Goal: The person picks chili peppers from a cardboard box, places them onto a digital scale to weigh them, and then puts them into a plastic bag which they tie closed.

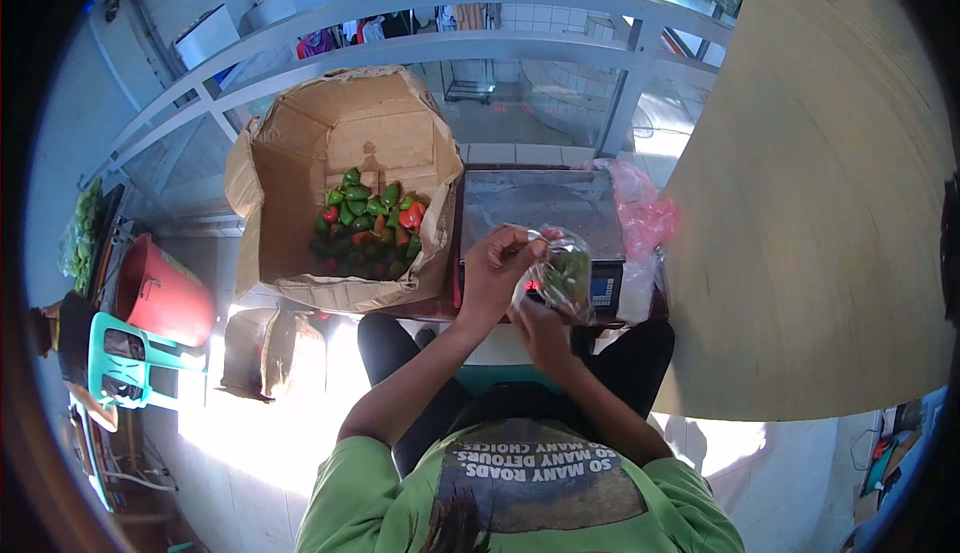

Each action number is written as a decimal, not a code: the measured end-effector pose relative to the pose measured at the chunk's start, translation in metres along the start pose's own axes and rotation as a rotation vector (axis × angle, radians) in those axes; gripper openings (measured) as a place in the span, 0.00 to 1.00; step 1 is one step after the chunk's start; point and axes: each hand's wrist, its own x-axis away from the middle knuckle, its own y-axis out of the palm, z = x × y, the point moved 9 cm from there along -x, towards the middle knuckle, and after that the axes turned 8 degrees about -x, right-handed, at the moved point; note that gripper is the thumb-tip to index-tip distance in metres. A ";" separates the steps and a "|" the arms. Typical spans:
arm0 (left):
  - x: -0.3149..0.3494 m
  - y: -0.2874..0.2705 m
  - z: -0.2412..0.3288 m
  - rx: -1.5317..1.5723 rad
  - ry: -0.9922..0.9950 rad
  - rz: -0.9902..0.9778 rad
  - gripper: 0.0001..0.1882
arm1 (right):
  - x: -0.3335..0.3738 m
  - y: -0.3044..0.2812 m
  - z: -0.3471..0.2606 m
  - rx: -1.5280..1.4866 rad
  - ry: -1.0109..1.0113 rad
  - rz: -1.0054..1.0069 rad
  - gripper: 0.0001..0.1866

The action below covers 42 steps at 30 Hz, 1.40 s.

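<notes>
A clear plastic bag (568,279) with green peppers and a bit of red in it hangs over the front of a weighing scale (540,203). My left hand (495,271) has its fingers pinched on the bag's gathered top. Just below, my right hand (545,333) is close against the bag's lower left side; its fingers are partly hidden and smeared, so its grip is unclear. Left of the scale stands a large open cardboard box (285,153), with a heap of green and red peppers (370,223) at its bottom.
Pink and clear plastic bags (645,218) lie at the scale's right edge. A curved wooden panel (810,203) rises on the right. A railing (450,48) runs behind. To the left are a red bin (170,293), a turquoise chair (110,353) and a small carton (250,353).
</notes>
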 end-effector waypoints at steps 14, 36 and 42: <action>0.027 0.002 -0.004 -0.524 0.285 -0.127 0.06 | -0.038 -0.117 -0.047 0.094 0.170 -0.034 0.04; 0.005 0.028 0.036 -0.247 0.173 0.051 0.05 | 0.008 0.010 -0.014 -1.976 0.709 -0.008 0.13; 0.005 0.019 0.016 -0.467 0.220 -0.013 0.05 | 0.024 -0.054 -0.014 -1.049 0.792 -0.010 0.12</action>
